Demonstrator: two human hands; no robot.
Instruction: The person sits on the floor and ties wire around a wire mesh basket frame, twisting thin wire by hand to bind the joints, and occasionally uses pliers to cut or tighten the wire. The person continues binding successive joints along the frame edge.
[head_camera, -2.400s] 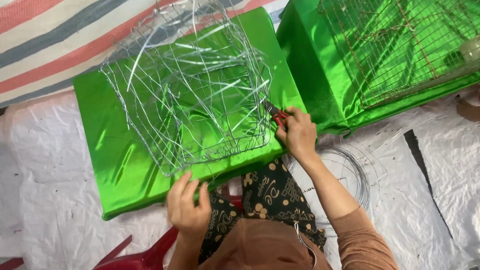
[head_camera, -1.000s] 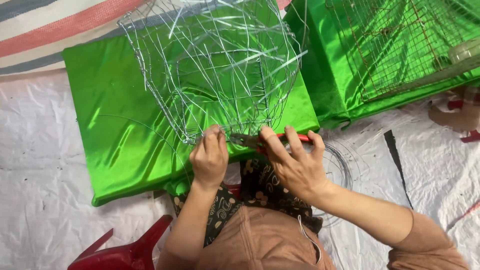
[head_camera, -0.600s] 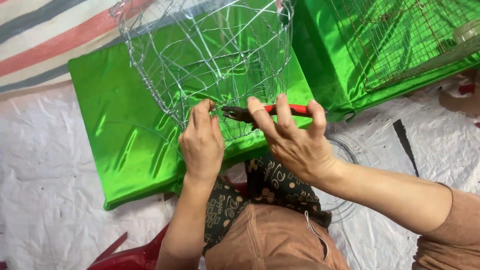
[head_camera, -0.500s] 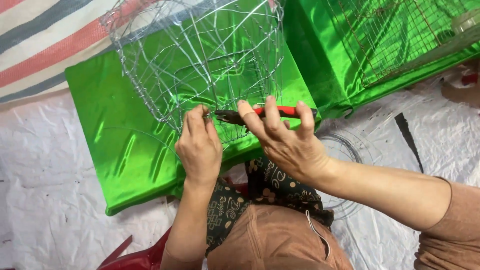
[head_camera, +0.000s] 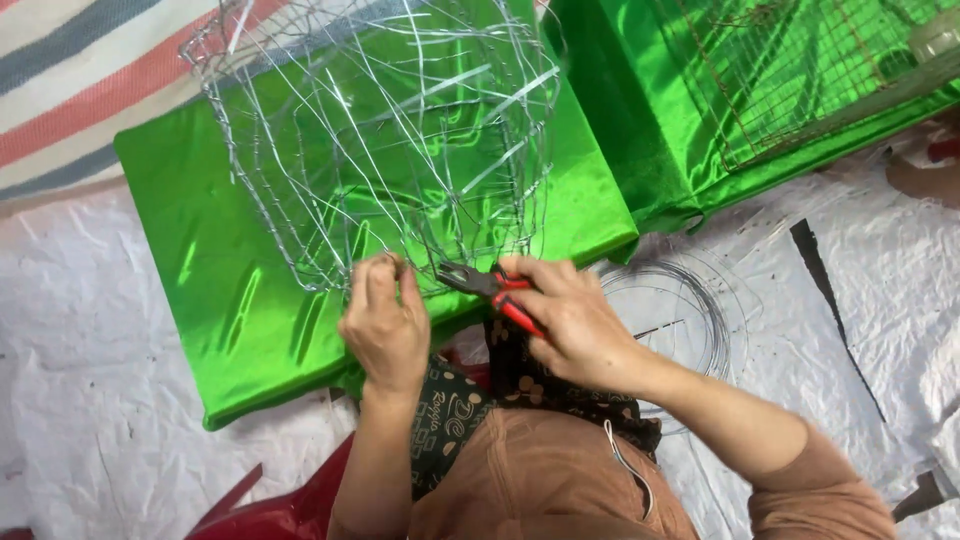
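A silver wire basket frame (head_camera: 390, 140) rests on a shiny green cushion (head_camera: 230, 290). My left hand (head_camera: 385, 325) pinches the frame's near rim wire between thumb and fingers. My right hand (head_camera: 575, 320) grips red-handled pliers (head_camera: 490, 290), whose dark jaws point left at the rim, right beside my left fingertips. Both forearms reach up from the bottom of the view over my brown clothing and a dark patterned cloth (head_camera: 470, 395).
A second green cushion (head_camera: 640, 110) at the upper right carries a flat wire mesh panel (head_camera: 800, 70). A coil of loose wire (head_camera: 670, 310) lies on the white plastic sheet (head_camera: 90, 400). Striped fabric (head_camera: 70, 80) is at upper left; a red plastic piece (head_camera: 280, 510) sits at the bottom.
My left hand rose from my lap to the frame's near rim. My right hand brought the pliers from the frame's right side across to that rim, and the handles now angle down-right.
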